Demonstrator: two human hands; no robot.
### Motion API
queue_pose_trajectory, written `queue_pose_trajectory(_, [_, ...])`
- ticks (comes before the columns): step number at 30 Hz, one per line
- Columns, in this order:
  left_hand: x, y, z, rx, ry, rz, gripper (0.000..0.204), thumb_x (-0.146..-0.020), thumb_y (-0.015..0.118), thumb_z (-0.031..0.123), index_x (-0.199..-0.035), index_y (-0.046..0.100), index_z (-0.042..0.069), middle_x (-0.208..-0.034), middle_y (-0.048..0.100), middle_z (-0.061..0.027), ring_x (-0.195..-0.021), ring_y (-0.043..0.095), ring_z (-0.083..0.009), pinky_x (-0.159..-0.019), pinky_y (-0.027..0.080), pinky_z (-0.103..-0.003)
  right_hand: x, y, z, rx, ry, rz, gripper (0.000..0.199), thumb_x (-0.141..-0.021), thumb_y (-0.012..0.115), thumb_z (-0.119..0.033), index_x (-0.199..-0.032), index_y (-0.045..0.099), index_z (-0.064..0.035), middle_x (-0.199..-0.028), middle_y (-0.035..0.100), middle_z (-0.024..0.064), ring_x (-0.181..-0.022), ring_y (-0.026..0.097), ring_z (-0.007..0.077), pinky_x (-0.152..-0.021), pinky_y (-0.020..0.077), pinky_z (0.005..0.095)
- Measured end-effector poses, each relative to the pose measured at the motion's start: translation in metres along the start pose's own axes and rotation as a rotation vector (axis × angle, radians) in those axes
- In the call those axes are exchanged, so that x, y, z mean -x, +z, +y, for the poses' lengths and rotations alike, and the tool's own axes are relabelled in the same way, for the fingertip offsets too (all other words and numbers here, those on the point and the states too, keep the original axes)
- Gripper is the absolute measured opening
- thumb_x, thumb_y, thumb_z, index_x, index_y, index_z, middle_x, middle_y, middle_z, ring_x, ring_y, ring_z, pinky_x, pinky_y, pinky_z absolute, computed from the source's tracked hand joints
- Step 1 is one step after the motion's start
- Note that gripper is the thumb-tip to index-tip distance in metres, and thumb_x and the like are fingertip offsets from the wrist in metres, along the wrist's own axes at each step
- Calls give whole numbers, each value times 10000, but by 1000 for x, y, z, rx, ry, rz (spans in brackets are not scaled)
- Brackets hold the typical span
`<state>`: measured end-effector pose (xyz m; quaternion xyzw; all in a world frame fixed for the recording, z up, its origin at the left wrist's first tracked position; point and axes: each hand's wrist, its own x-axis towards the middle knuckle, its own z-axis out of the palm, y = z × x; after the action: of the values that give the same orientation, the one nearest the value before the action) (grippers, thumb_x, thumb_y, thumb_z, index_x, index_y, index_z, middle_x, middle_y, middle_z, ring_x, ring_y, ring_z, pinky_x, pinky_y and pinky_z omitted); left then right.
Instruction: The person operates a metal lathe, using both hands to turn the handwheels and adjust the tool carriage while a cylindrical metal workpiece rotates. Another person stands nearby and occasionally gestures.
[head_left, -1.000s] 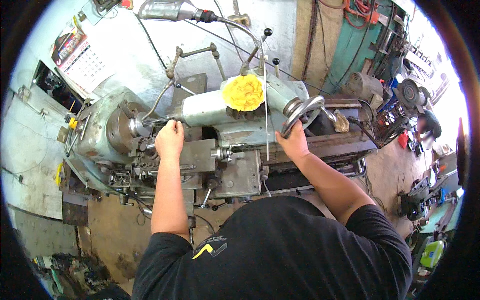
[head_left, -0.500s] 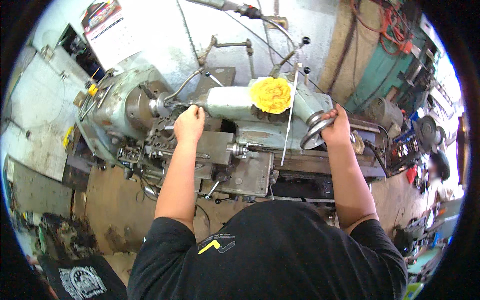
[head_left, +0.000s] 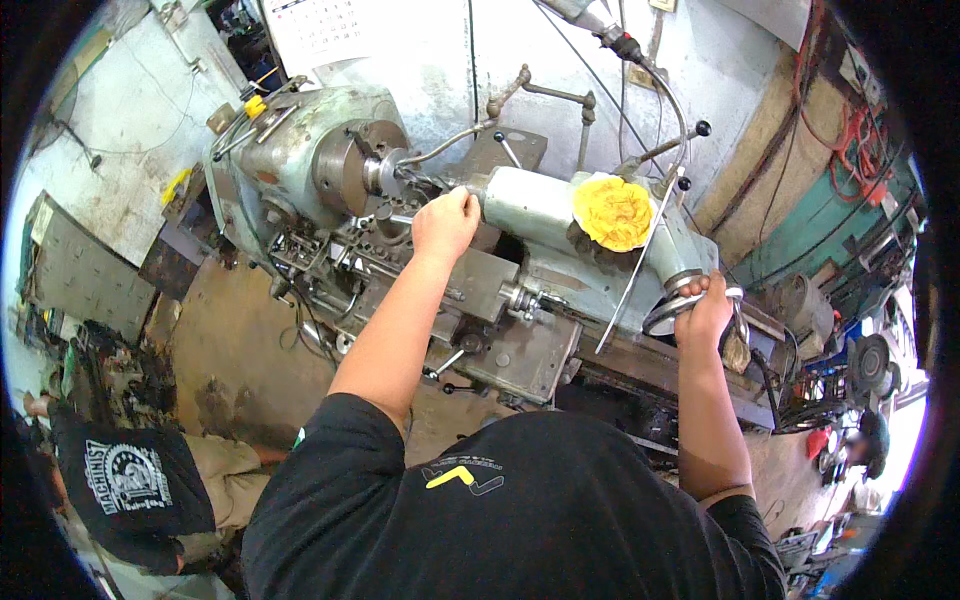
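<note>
My left hand (head_left: 445, 228) is closed in a fist beside the front end of the lathe's tailstock (head_left: 530, 203). Whatever its fingers grip there is hidden. A drill bit (head_left: 428, 181) runs from that end toward a round metal workpiece (head_left: 379, 178) held in the chuck (head_left: 343, 168). A thin bent coolant pipe (head_left: 448, 143) reaches down to the workpiece. Wrapped round the rim of the tailstock handwheel (head_left: 660, 320) is my right hand (head_left: 704, 315).
A crumpled yellow cloth (head_left: 614, 212) lies on top of the tailstock, with a long thin rod (head_left: 630, 285) leaning beside it. The carriage (head_left: 520, 350) with its levers sits in front. At lower left is another person in a dark shirt (head_left: 130, 480).
My view has turned, so the lathe sits tilted and further right. My right hand has shifted round the handwheel's rim. The left hand stays by the tailstock's front end.
</note>
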<state>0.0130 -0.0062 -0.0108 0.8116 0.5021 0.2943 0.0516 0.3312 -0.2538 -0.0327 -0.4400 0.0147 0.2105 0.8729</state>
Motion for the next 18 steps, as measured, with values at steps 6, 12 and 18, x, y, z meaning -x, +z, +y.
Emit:
queue_pose_trajectory(6, [1,1,-3,40,1,13,326,-973,590,374,-888,665,68,-862,720,-175,-847,692,-411,-743,531,-533,1,-1,0,25,-21,-14,164,-990,611,-108,-960,463,-45,-775,509,43,-612,498,155,-514,449,336])
queue_pose_trajectory(12, [0,4,-5,37,13,12,319,-982,581,370,-896,665,75,-861,722,-173,-842,694,-412,-740,535,-534,4,-2,-2,19,-29,-70,187,-1001,587,-116,-899,439,-67,-743,501,35,-594,483,153,-529,446,351])
queue_pose_trajectory(18, [0,4,-6,40,15,12,315,-983,578,370,-895,662,80,-868,727,-168,-836,696,-411,-736,536,-536,4,-1,-1,22,-32,-67,196,-1002,580,-112,-881,428,-81,-721,493,27,-584,473,150,-532,438,350])
